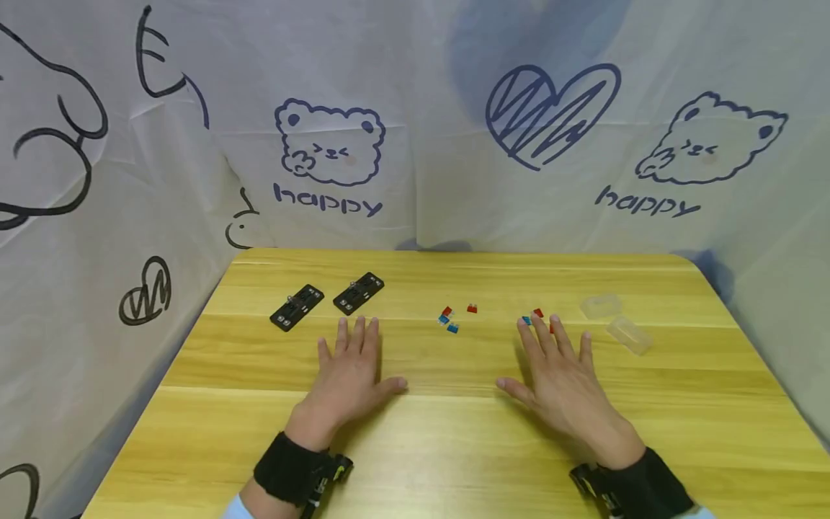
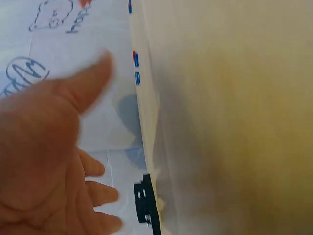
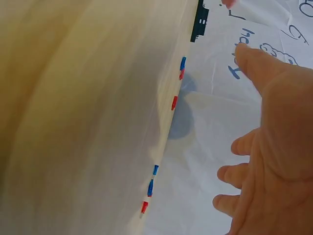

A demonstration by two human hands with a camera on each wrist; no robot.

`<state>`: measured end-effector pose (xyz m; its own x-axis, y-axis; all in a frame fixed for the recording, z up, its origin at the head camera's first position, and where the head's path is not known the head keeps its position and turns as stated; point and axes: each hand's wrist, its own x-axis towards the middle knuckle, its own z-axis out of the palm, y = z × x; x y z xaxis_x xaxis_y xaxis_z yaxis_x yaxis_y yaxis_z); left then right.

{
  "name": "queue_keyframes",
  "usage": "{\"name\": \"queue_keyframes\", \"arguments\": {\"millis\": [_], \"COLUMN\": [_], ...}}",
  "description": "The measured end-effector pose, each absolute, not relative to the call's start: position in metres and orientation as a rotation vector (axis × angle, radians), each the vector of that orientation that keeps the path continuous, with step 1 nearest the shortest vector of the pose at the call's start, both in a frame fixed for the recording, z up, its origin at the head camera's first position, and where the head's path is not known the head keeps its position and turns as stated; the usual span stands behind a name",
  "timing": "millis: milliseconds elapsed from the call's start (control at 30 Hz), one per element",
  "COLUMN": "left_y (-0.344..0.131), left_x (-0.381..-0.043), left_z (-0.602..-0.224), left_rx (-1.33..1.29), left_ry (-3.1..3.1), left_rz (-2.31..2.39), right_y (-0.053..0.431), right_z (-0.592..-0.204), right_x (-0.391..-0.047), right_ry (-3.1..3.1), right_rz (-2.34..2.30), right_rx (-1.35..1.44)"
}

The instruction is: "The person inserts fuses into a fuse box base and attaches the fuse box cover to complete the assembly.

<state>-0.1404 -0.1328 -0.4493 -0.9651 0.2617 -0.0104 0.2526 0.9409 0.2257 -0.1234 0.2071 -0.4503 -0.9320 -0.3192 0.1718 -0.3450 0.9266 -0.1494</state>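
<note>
Left hand (image 1: 348,378): was spread, empty, lower left
Right hand (image 1: 565,382): spread, empty, lower right — perhaps hid pieces
Black boards (image 1: 359,294): lay left of centre
Coloured pieces (image 1: 472,308): lay loose, right of centre
Progress: none, seemingly — pieces awaited handling

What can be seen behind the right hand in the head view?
Past the right hand, a blue piece and a red piece peek out; another red piece partly shows between its fingers. The hand covers the tabletop directly behind it, so anything there is hidden.
</note>
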Motion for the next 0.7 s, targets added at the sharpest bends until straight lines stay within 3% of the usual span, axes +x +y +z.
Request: {"name": "queue_keyframes", "arguments": {"millis": [300, 700], "left_y": [-0.145, -0.152], "left_x": [-0.181, -0.239], "left_z": [-0.437, -0.44], "left_rx": [0.202, 0.169], "left_ry": [2.973, 2.985], "left_rz": [0.449, 0.386], "right_y": [0.207, 0.202], "right_z": [-0.449, -0.449], "right_x": [-0.121, -0.114], "right_ry": [-2.973, -3.018], "right_rz": [0.287, 0.343], "right_rx": [0.511, 0.592]}}
